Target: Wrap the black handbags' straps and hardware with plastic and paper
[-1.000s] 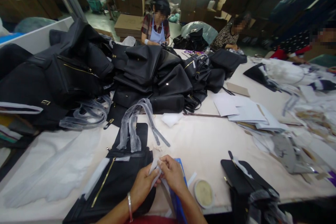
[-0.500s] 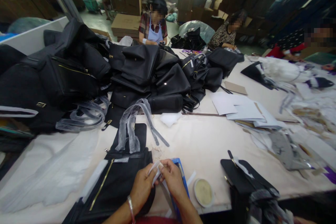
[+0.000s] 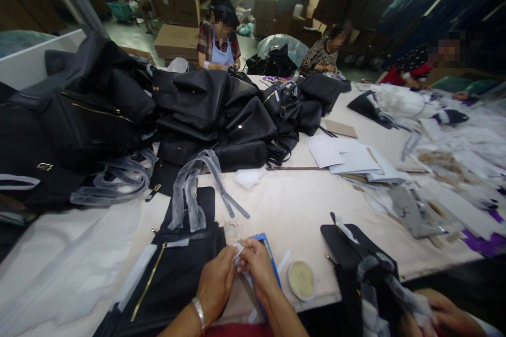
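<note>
My left hand and my right hand meet above the table's front edge. Both are closed, pinching a small white wrapping piece between thumbs and fingers. A greyish strip hangs below the fingers; whether it joins the white piece I cannot tell. Left of my hands lies a black backpack with a gold zip, its straps wrapped in clear plastic. Partly behind my right hand is a blue-edged flat object. A round tub of yellowish paste stands just to the right.
A heap of black bags spans the table's far left. White sheets lie right of centre. At lower right, another person's hands work at a second black bag. Several people sit across the table.
My view has shifted slightly, so the scene sits further left. My fingers have shifted on the white piece. The other person's hands have come further into view at lower right.
</note>
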A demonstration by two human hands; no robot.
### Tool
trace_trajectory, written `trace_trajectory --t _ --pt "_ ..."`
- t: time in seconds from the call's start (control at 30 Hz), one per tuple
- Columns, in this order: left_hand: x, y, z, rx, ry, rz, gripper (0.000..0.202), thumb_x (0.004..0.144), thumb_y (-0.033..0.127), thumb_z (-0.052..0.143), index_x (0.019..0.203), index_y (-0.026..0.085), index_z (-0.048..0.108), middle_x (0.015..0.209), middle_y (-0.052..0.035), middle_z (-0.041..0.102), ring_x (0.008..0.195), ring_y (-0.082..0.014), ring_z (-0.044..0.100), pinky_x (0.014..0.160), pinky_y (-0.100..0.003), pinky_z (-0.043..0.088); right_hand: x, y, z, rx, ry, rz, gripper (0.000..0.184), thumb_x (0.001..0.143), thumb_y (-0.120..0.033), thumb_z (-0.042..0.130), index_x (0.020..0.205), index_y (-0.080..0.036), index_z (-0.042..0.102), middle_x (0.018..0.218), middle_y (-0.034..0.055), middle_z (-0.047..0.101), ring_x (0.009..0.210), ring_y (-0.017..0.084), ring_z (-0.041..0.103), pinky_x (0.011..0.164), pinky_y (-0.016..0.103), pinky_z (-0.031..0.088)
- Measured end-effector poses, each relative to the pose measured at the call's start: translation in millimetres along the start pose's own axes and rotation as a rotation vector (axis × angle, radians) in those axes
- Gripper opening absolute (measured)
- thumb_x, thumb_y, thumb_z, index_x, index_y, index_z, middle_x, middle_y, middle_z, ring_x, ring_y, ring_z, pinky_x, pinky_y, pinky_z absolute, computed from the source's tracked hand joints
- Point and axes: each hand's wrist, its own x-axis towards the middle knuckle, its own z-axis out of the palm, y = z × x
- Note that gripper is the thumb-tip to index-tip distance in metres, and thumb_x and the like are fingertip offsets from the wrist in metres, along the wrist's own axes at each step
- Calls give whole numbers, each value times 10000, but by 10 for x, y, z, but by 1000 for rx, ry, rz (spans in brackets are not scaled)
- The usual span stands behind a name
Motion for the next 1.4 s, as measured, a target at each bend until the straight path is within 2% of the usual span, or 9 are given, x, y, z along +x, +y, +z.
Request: trace_trajectory --t 0.23,0.37,0.5,0.63,0.77,0.87,1.0,1.1,1.4 --pt "-23 -20 51 142 -20 54 281 893 94 334 1015 201 564 849 -59 626 744 -184 629 643 -251 477 -178 -129 -61 95 -110 6 240 718 -311 652 880 -139 609 704 14 625 631 129 597 643 279 511" --pt "-56 46 14 129 -93 58 316 874 95 356 1088 200 563 961 -93 628 835 -214 632 708 -296 500 -166 -63 -95 -8 -51 -76 273 727 -368 701 866 -151 610 727 10 629 615 128 594 607 261 482" --pt "-44 119 -131 -264 -150 -87 305 928 298 420 1212 231 508 1171 -109 631 1066 -254 602 932 -384 457 -152 -11 -113 -40 -12 -163 229 729 -339 686 852 -168 599 721 -2 617 579 120 570 569 250 467" --pt "37 83 -208 -802 -129 -403 365 873 437 531 1143 192 522 928 -66 723 845 -230 678 813 -346 513 -204 16 -13 -108 27 -268 153 758 -261 614 890 -192 576 708 -25 593 559 119 564 535 242 473" --pt "139 68 -253 -909 -268 -485 356 743 467 685 916 158 643 861 -52 723 758 -205 665 737 -298 511 -208 15 63 -229 59 -337 155 763 -215 592 917 -200 587 697 -41 576 561 104 561 530 214 462" --pt "176 105 -344 -834 -336 -496 346 705 461 720 858 156 666 759 -20 701 673 -167 628 651 -249 486 -267 -71 -156 -346 27 -306 226 778 -262 591 998 -209 590 725 -41 600 546 105 574 525 218 467" --pt "127 87 -431 -829 -276 -539 352 715 460 713 876 154 651 753 -10 682 669 -152 607 642 -237 479 -582 -157 -789 -652 340 -308 206 879 -352 469 943 -209 603 722 -13 613 648 145 587 623 257 443" --pt "74 38 -431 -861 -288 -538 351 743 448 698 914 147 635 776 -14 677 679 -146 597 656 -239 478 -846 -27 -1126 -769 437 -282 170 817 -361 567 767 -209 625 729 5 613 716 174 571 664 270 392" --pt "-17 71 -495 -865 -268 -491 368 738 469 685 908 147 631 795 -32 689 709 -176 616 679 -263 476 -996 404 -1151 -901 450 -219 119 779 -267 583 692 -192 612 723 5 594 704 168 556 643 247 353"
